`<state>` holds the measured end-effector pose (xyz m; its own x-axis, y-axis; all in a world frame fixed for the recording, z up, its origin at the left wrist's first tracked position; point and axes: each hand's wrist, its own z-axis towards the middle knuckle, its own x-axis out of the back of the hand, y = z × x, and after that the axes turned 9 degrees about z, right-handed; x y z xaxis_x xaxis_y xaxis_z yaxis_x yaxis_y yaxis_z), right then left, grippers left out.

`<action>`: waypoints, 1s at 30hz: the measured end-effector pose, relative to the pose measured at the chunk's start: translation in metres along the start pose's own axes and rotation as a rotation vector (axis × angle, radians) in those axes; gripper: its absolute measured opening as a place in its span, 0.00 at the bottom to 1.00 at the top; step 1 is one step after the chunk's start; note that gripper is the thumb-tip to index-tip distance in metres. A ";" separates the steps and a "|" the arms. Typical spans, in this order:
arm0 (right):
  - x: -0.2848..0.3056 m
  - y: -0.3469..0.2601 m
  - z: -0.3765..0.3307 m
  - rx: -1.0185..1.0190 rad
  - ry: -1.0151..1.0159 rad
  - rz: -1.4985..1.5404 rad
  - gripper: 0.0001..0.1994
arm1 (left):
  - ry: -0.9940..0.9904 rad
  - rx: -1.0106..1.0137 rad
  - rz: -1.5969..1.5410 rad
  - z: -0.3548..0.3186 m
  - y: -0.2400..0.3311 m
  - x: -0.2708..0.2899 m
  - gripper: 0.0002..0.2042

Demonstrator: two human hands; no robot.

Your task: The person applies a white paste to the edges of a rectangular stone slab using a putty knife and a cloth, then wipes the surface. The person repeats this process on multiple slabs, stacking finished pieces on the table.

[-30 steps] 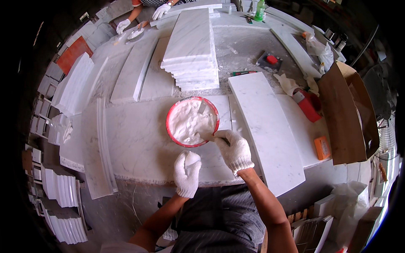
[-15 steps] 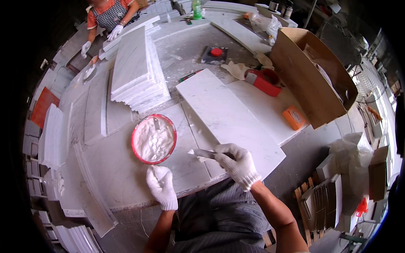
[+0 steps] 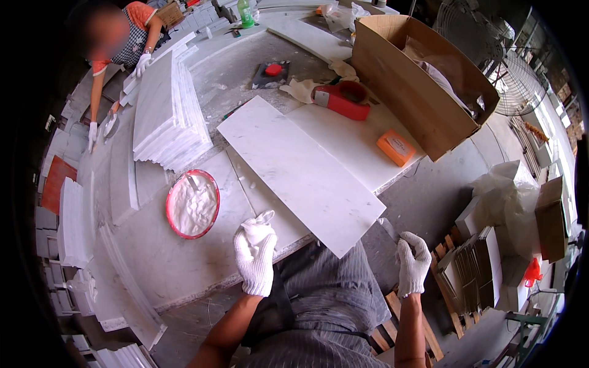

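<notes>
My right hand, in a white knit glove, is closed on a putty knife. The metal blade is close to the right corner of a long white marble slab, whose near corner juts past the table edge. My gloved left hand is closed at the slab's left side, above the table's front edge. White material shows at its fingertips, but I cannot make out what it holds. To the left of it sits a red-rimmed tub of white paste with a tool standing in the paste.
Stacked slabs rise at the back left. A red tape dispenser, an orange box and a large cardboard box lie to the right. A co-worker in an orange shirt leans over slabs at the far left. Wooden pallets stand on the floor.
My right hand has moved right with the putty knife, from beside the slab's left edge to its right corner. My left hand has come away from the tub, rightward. The co-worker has leaned forward.
</notes>
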<state>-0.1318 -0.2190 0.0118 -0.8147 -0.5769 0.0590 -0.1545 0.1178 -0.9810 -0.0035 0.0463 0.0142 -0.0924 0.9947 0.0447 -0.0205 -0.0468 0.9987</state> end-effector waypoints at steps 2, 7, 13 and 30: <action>0.006 0.019 0.009 0.102 0.001 -0.038 0.05 | -0.033 -0.024 0.040 -0.003 0.004 -0.009 0.25; -0.001 0.027 0.018 0.269 0.022 -0.073 0.05 | -0.048 -0.044 0.101 -0.012 0.008 -0.018 0.22; -0.004 0.022 0.014 0.401 0.010 -0.202 0.07 | -0.060 -0.050 0.149 -0.019 0.005 -0.015 0.23; -0.027 0.025 0.027 0.233 -0.044 -0.049 0.08 | -0.092 0.035 0.059 -0.029 0.002 -0.020 0.24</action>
<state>-0.0986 -0.2222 -0.0191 -0.7834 -0.6127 0.1041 -0.0553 -0.0982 -0.9936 -0.0310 0.0236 0.0147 -0.0004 0.9946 0.1042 0.0169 -0.1041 0.9944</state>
